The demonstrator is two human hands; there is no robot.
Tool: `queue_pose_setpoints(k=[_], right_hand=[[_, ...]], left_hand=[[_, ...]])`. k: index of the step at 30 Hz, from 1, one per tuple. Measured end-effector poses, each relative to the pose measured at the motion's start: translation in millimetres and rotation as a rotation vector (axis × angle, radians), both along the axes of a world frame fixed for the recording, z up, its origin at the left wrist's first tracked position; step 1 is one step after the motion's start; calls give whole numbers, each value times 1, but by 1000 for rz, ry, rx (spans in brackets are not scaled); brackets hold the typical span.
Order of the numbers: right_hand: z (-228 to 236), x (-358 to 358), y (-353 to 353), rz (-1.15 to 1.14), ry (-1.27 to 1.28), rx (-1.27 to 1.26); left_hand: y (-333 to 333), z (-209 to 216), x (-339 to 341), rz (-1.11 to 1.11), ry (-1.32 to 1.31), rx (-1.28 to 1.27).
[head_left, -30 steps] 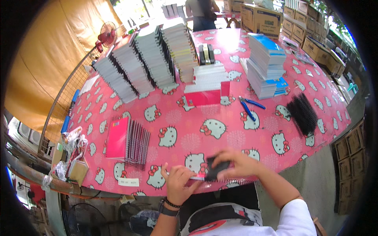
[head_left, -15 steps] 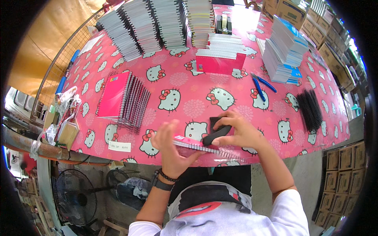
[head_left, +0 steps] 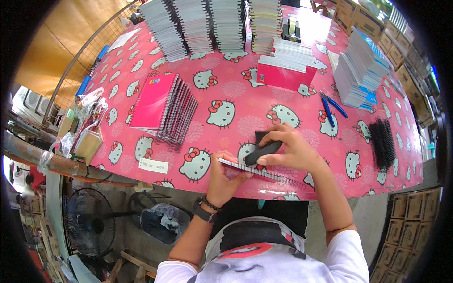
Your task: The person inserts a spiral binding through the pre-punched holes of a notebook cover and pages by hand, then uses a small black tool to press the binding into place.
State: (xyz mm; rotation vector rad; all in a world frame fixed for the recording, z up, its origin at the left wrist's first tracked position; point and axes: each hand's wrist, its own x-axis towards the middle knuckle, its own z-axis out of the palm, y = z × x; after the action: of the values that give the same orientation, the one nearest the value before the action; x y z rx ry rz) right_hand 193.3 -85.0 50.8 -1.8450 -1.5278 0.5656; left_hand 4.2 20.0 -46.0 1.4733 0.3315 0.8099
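A notebook with a thin spiral coil along its edge is at the table's near side. The coil runs out past the notebook's right end. My left hand grips the notebook's left part, fingers behind and thumb near the coil. My right hand is closed on a soft-looking black block, whose exact kind I cannot make out. The block's lower end is close to the coiled edge; whether it touches is unclear. To the left lies a stack of pink coil-bound notebooks.
Blue-handled cutters and a bundle of black coils lie to the right. Pink-covered booklets, tall bound stacks and blue-white booklets stand farther back. A paper label lies front left.
My left hand's fingers have come down from a raised position to grip the notebook. The notebook is turned more edge-up. The whole view has shifted, moving the table's things rightward.
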Motion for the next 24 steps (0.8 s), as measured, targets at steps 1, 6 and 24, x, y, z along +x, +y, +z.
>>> queue_pose_setpoints(k=[1, 6, 24], right_hand=[[2, -3, 2, 127, 347, 101], [3, -10, 12, 160, 194, 133], [11, -50, -14, -87, 108, 394]], left_hand=[[3, -1, -1, -3, 10, 44], [4, -3, -1, -3, 25, 93], [-10, 74, 4, -4, 184, 300]])
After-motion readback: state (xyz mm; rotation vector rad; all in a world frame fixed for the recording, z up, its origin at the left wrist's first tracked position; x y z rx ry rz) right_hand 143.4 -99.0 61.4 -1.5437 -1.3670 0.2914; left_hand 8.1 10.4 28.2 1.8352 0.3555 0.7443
